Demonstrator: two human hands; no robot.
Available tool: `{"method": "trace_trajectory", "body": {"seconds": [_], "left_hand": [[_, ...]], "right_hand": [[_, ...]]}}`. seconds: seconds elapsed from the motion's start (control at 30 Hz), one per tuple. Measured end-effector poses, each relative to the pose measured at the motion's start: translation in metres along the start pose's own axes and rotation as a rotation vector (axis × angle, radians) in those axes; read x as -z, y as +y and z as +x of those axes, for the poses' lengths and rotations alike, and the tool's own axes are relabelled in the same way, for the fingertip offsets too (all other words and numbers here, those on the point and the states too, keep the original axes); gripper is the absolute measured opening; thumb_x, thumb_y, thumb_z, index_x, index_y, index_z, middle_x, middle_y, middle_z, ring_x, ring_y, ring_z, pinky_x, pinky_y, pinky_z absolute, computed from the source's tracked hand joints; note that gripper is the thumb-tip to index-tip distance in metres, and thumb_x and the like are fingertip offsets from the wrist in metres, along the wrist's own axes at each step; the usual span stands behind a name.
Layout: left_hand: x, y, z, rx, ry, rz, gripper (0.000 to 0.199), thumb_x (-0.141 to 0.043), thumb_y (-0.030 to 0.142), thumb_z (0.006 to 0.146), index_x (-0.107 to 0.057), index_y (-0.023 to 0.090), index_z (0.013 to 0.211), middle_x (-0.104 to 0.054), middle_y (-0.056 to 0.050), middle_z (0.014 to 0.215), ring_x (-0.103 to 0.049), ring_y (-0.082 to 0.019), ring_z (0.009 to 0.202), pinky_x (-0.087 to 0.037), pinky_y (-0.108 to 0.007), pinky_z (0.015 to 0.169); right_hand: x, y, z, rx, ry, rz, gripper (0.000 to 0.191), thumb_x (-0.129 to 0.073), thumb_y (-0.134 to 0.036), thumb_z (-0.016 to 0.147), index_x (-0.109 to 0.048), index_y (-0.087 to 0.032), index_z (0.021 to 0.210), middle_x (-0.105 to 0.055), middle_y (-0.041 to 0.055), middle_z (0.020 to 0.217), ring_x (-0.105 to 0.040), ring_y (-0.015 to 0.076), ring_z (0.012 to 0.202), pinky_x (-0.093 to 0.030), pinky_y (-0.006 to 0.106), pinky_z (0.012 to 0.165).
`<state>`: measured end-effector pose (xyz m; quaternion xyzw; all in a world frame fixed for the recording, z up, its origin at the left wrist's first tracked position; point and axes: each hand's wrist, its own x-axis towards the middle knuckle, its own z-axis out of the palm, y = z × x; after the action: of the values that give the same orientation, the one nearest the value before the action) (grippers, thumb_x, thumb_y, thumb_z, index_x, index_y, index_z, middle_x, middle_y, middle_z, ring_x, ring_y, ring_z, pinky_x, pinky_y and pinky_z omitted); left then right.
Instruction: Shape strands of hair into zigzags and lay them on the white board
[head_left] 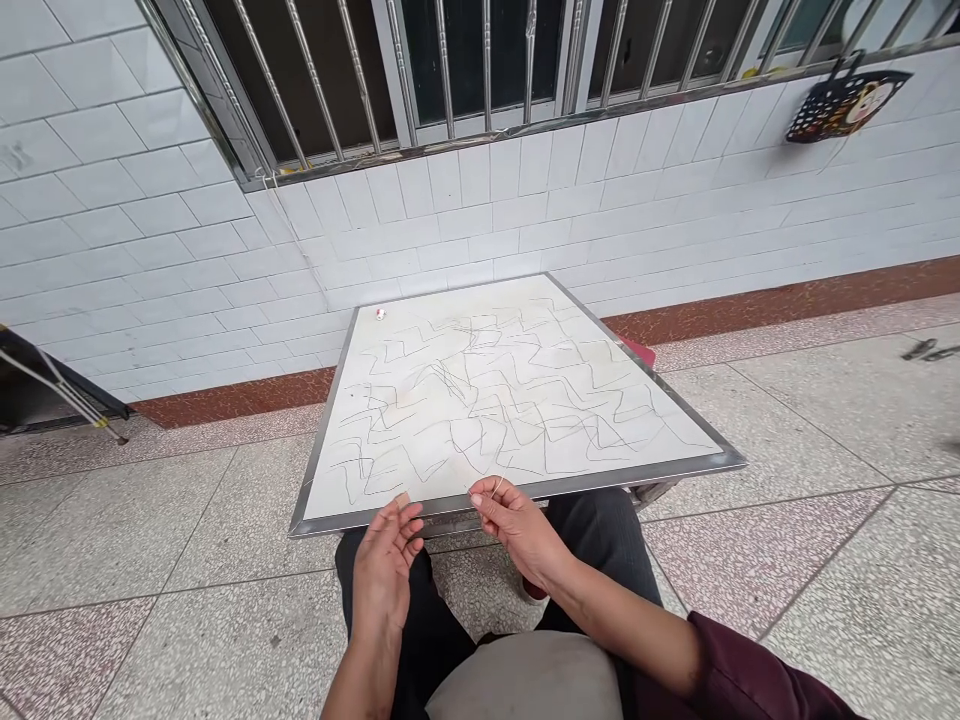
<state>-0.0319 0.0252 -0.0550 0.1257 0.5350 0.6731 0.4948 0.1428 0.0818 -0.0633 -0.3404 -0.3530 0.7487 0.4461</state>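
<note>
Both hands sit at the near edge of the white metal-framed board (510,400) on the lap: left hand (386,560) loose, fingers apart, holding nothing. Right hand (517,520) pinches a thin pale thread loop (496,484), thumb and forefinger together, keeping it taut over the scribbled surface.

White glazed-tile wall (660,200) w/ reddish-brown skirting band (787,300) along the base. Above it, window w/ grey metal bars (450,70), glass dark behind. Speckled terrazzo floor slabs (825,400), grey & pinkish, daylight even. Black perforated plastic basket (844,105) hangs on bars at right. Dark folding stand (52,385) at left.
</note>
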Motion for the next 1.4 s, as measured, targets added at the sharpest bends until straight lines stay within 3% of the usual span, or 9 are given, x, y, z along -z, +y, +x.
{"method": "trace_trajectory", "body": {"seconds": [0.13,0.3,0.5,0.7,0.9,1.13,1.4], "left_hand": [[-0.017,-0.017,-0.011,0.043,-0.157,0.066,0.042,-0.085,0.031,0.066,-0.074,0.016,0.103,-0.075,-0.011,0.098,-0.065,-0.014,0.077,-0.048,-0.022,0.063],[-0.032,-0.019,-0.015,-0.049,-0.129,0.09,0.037,-0.089,0.032,0.058,-0.078,0.016,0.09,-0.074,-0.007,0.089,-0.062,-0.013,0.073,-0.044,-0.021,0.059],[-0.023,-0.009,-0.008,-0.106,-0.072,0.127,0.038,-0.087,0.032,0.06,-0.077,0.016,0.092,-0.073,-0.005,0.082,-0.063,-0.014,0.071,-0.048,-0.024,0.063],[-0.015,-0.001,-0.005,-0.176,-0.045,0.194,0.039,-0.085,0.035,0.063,-0.077,0.015,0.096,-0.072,-0.004,0.079,-0.063,-0.014,0.072,-0.049,-0.024,0.063],[-0.011,-0.002,-0.004,-0.161,-0.092,0.27,0.039,-0.084,0.039,0.065,-0.077,0.016,0.096,-0.073,-0.005,0.08,-0.064,-0.015,0.072,-0.051,-0.026,0.066],[-0.011,-0.008,-0.008,-0.112,-0.201,0.312,0.039,-0.083,0.042,0.065,-0.078,0.015,0.093,-0.072,-0.005,0.076,-0.062,-0.015,0.066,-0.052,-0.029,0.067],[-0.011,-0.011,-0.006,-0.176,-0.234,0.38,0.043,-0.076,0.048,0.074,-0.076,0.016,0.103,-0.07,-0.006,0.077,-0.062,-0.018,0.071,-0.049,-0.028,0.065]], "right_hand": [[-0.007,0.007,-0.003,0.011,-0.036,-0.016,0.034,-0.082,-0.045,0.069,-0.065,-0.02,0.084,-0.051,-0.0051,0.068,-0.039,0.0085,0.057,-0.031,0.025,0.058],[-0.013,0.018,-0.007,-0.012,-0.134,-0.051,0.034,-0.081,-0.046,0.07,-0.066,-0.019,0.083,-0.057,-0.0033,0.071,-0.041,0.0083,0.057,-0.031,0.024,0.056],[-0.008,0.02,-0.01,-0.143,-0.23,0.029,0.041,-0.071,-0.057,0.079,-0.068,-0.018,0.09,-0.061,0.001,0.082,-0.051,0.0104,0.069,-0.037,0.023,0.061],[-0.002,0.025,-0.009,-0.188,-0.244,-0.008,0.044,-0.069,-0.06,0.079,-0.068,-0.018,0.092,-0.061,0.0012,0.082,-0.051,0.0097,0.067,-0.037,0.023,0.06],[-0.003,0.021,-0.009,-0.179,-0.243,-0.035,0.038,-0.076,-0.052,0.077,-0.066,-0.018,0.091,-0.062,-0.0004,0.08,-0.05,0.0083,0.065,-0.035,0.021,0.059],[-0.008,0.02,-0.009,-0.198,-0.26,0.018,0.042,-0.08,-0.054,0.07,-0.066,-0.018,0.086,-0.066,0.0022,0.083,-0.056,0.0105,0.07,-0.04,0.022,0.062],[-0.012,0.02,-0.005,-0.219,-0.184,0.039,0.036,-0.088,-0.042,0.062,-0.069,-0.018,0.08,-0.067,0.0014,0.078,-0.056,0.0092,0.066,-0.04,0.021,0.059]]}}
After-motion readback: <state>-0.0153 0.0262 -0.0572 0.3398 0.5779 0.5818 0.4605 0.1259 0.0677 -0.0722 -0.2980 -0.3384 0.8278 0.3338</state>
